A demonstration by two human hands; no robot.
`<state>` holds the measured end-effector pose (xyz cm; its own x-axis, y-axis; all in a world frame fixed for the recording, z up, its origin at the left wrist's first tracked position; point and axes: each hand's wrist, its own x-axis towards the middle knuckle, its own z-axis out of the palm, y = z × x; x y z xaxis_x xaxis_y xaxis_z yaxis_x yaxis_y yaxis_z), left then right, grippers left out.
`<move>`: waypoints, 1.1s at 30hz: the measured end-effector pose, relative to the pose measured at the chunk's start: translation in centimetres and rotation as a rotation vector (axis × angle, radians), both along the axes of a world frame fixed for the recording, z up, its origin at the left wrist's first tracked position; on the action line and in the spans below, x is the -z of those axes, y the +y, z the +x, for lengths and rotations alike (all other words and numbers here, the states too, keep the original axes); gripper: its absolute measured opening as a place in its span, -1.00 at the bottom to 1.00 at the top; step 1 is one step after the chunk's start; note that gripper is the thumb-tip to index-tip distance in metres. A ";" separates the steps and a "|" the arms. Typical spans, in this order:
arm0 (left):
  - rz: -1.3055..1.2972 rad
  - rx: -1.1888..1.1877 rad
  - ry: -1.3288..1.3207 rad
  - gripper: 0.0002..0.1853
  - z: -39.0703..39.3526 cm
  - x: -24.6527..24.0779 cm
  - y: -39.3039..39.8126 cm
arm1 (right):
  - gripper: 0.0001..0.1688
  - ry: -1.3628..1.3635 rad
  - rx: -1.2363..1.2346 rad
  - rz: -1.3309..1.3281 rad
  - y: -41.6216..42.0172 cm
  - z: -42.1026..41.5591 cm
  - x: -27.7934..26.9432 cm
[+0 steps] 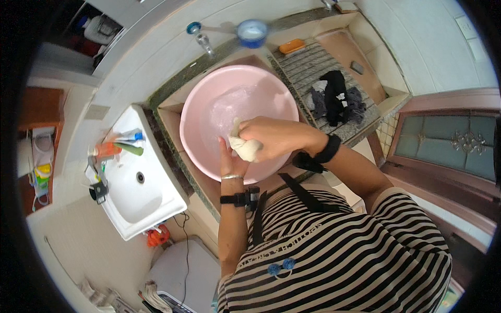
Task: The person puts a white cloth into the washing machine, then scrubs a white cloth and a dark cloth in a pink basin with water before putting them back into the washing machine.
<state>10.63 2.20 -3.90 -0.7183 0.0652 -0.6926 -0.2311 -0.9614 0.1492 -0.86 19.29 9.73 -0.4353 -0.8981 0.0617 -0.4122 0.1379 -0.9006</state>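
A cream cloth [245, 148], bunched and twisted, is in my right hand [270, 133], which is shut around it above a large pink plastic basin [188, 144]. Just below and to the left, my left hand [231, 161] is palm up with its thumb stretched out. Its other fingers are partly hidden behind the cloth, and no grip shows there. Clear water [231, 105] with bright reflections lies in the basin. The basin sits in a tiled sink with a stone rim [172, 86].
Right of the basin, dark wet clothes [334, 99] lie on a ridged stone washboard [291, 64] near an orange brush [292, 46]. A faucet [204, 43] and blue bowl [252, 34] are behind. A white washbasin [137, 199] with bottles stands left, above a washing machine [184, 266].
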 end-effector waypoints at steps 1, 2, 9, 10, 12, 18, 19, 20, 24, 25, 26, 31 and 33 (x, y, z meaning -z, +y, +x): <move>-0.103 0.032 0.005 -0.30 0.5 -0.4 -0.4 | -0.71 -0.067 -0.072 -0.083 -0.3 0.5 -1.1; -0.206 0.062 0.005 -0.37 0.8 -0.7 -0.3 | -0.69 -0.102 -0.072 -0.084 -0.4 0.7 -1.4; -0.219 0.028 0.266 -0.58 2.1 -4.8 1.4 | -0.57 -0.427 0.518 -0.002 0.4 -1.3 6.3; -0.193 0.004 0.253 -0.57 2.2 -5.5 2.1 | -0.49 -0.392 0.602 0.027 1.5 -1.5 9.8; -0.148 -0.040 0.232 -0.55 2.2 -6.9 2.7 | -0.33 -0.646 0.651 -0.096 1.5 -0.9 12.5; 0.231 -0.018 0.296 -0.35 1.7 -9.7 3.1 | -0.14 -1.561 0.489 -0.671 2.6 1.9 11.3; 0.132 0.024 0.305 -0.33 1.7 -9.5 3.3 | -0.15 -1.426 0.486 -0.590 2.2 1.6 9.7; 0.033 0.067 0.313 -0.30 1.6 -9.3 3.7 | -0.17 -1.290 0.482 -0.510 2.0 1.2 7.8; -0.310 0.269 0.401 -0.23 0.6 -8.5 3.0 | -0.44 -0.903 0.453 -0.196 0.4 -1.8 7.0; -0.410 0.326 0.384 -0.20 0.1 -8.5 2.8 | -0.49 -0.801 0.456 -0.085 0.0 -2.3 7.1; -0.512 0.383 0.367 -0.17 -0.4 -8.6 2.7 | -0.53 -0.665 0.447 -0.001 -0.2 -2.7 7.0; -0.993 0.512 0.389 -0.23 -1.7 -5.1 3.2 | -0.63 -0.069 0.354 0.239 -1.6 -2.8 7.6; -1.236 0.641 0.248 -0.26 -2.0 -4.0 3.7 | -0.62 -0.032 0.378 0.140 -1.6 -2.5 9.3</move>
<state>8.60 5.89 0.15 -0.9062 -0.1250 -0.4041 -0.4149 0.0773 0.9066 -3.35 17.67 0.47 -0.7361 -0.6733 -0.0689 -0.2812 0.3969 -0.8737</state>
